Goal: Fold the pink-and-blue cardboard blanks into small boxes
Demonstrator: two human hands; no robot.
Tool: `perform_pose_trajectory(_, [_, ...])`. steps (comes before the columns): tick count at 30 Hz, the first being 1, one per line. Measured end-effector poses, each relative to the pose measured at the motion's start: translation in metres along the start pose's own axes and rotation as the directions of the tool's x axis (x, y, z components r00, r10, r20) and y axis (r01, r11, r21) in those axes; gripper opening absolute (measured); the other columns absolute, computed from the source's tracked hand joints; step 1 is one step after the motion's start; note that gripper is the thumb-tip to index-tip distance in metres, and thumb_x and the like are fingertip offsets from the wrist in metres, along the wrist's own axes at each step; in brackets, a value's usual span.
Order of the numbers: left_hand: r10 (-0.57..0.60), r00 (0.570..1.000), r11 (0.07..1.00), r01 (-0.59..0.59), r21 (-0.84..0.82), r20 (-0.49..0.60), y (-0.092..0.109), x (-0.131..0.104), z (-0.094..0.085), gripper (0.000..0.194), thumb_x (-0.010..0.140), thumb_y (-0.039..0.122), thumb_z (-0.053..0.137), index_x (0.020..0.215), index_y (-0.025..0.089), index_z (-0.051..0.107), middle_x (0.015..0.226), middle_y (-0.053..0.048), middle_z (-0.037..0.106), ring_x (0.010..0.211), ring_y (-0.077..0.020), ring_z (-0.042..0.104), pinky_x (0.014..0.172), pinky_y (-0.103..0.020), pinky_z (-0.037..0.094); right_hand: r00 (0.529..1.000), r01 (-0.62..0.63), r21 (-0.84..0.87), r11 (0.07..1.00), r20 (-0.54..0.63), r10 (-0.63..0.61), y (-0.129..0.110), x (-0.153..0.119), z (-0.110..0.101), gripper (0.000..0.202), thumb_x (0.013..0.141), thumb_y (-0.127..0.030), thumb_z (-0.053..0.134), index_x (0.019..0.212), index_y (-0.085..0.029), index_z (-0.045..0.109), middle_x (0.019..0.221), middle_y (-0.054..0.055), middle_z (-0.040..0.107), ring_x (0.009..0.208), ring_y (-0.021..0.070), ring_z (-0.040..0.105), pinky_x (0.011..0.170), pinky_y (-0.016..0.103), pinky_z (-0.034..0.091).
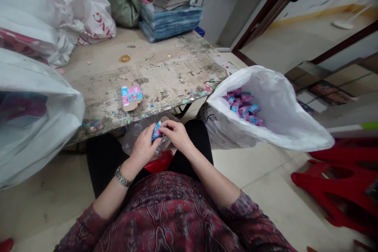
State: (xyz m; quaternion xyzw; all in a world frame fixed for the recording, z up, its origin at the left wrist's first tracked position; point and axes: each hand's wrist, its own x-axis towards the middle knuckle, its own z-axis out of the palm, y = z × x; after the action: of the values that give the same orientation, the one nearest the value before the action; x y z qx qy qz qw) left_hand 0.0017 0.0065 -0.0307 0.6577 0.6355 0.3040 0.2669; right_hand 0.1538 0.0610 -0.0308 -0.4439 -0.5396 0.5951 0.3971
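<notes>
Over my lap, my left hand [145, 138] grips a small blue and pink cardboard box [156, 131] from its left side. The fingers of my right hand [175, 132] are pinched at the box's upper right end, where a brown flap shows. Beneath both hands lies a clear plastic bag [129, 139]. A flattened blue and pink carton [131, 96] with brown inner flaps rests near the table's front edge, beyond my hands. To the right, a white woven sack [283, 106] stands open and holds several small boxes [243, 106] of the same colours.
The worn wooden table [103, 67] carries a yellowish ring [124, 58], a stack of blue plastic-wrapped sheets [169, 21] and white bags [79, 8]. Another white sack [59, 126] hangs at the left. Red plastic stools [333, 193] stand at the right, below stacked cartons [339, 78].
</notes>
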Motion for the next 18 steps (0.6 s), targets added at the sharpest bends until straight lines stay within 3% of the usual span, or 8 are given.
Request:
perform_pose_trajectory(5, [-0.135, 0.989, 0.979, 0.143, -0.143, 0.059, 0.006, 0.001, 0.003, 0.021, 0.086, 0.028, 0.057, 0.102, 0.021, 0.068, 0.087, -0.004, 0.070, 0.080, -0.0225, 0.064, 0.075, -0.033, 0.048, 0.992, 0.126, -0.091, 0.988, -0.020, -0.128, -0.004, -0.006, 0.006, 0.008, 0.077, -0.027, 0.065, 0.076, -0.021, 0.070, 0.076, 0.000, 0.068, 0.076, 0.0165, 0.063, 0.072, 0.028, 0.050])
perform_pose_trajectory(9, [-0.229, 0.974, 0.865, 0.206, -0.458, 0.006, 0.002, 0.006, 0.004, 0.018, 0.084, 0.034, 0.062, 0.090, 0.018, 0.070, 0.082, -0.002, 0.070, 0.078, -0.0187, 0.061, 0.073, -0.028, 0.046, 0.951, 0.240, -0.078, 0.968, -0.181, -0.251, -0.010, -0.009, 0.005, 0.008, 0.079, -0.029, 0.067, 0.080, -0.022, 0.069, 0.087, 0.002, 0.067, 0.081, 0.0175, 0.063, 0.075, 0.030, 0.051])
perform_pose_trajectory(13, [-0.371, 0.929, 0.622, 0.251, -0.741, 0.003, -0.002, 0.009, 0.003, 0.031, 0.075, 0.040, 0.075, 0.094, 0.015, 0.073, 0.087, -0.004, 0.073, 0.079, -0.0177, 0.062, 0.075, -0.028, 0.048, 0.955, 0.125, -0.008, 0.992, -0.269, -0.122, -0.007, -0.008, -0.004, 0.018, 0.077, -0.038, 0.069, 0.084, -0.022, 0.065, 0.082, 0.001, 0.065, 0.070, 0.0162, 0.060, 0.071, 0.031, 0.052])
perform_pose_trajectory(16, [-0.422, 0.906, 0.493, 0.258, -0.831, 0.032, 0.001, 0.009, 0.006, 0.036, 0.072, 0.039, 0.079, 0.098, 0.015, 0.072, 0.086, -0.003, 0.073, 0.076, -0.0165, 0.062, 0.075, -0.028, 0.049, 0.980, 0.011, 0.047, 0.999, -0.200, -0.002, 0.002, -0.008, -0.006, 0.029, 0.069, -0.042, 0.073, 0.089, -0.022, 0.066, 0.079, 0.001, 0.066, 0.074, 0.0178, 0.061, 0.076, 0.032, 0.052])
perform_pose_trajectory(18, [-0.413, 0.910, 0.483, 0.251, -0.839, 0.034, 0.004, 0.008, 0.009, 0.034, 0.072, 0.038, 0.079, 0.097, 0.015, 0.072, 0.085, -0.003, 0.073, 0.075, -0.0157, 0.062, 0.074, -0.027, 0.049, 0.991, -0.030, 0.071, 0.997, -0.126, 0.039, 0.007, -0.010, -0.003, 0.029, 0.068, -0.043, 0.074, 0.086, -0.021, 0.067, 0.077, 0.000, 0.067, 0.074, 0.0177, 0.061, 0.075, 0.031, 0.050])
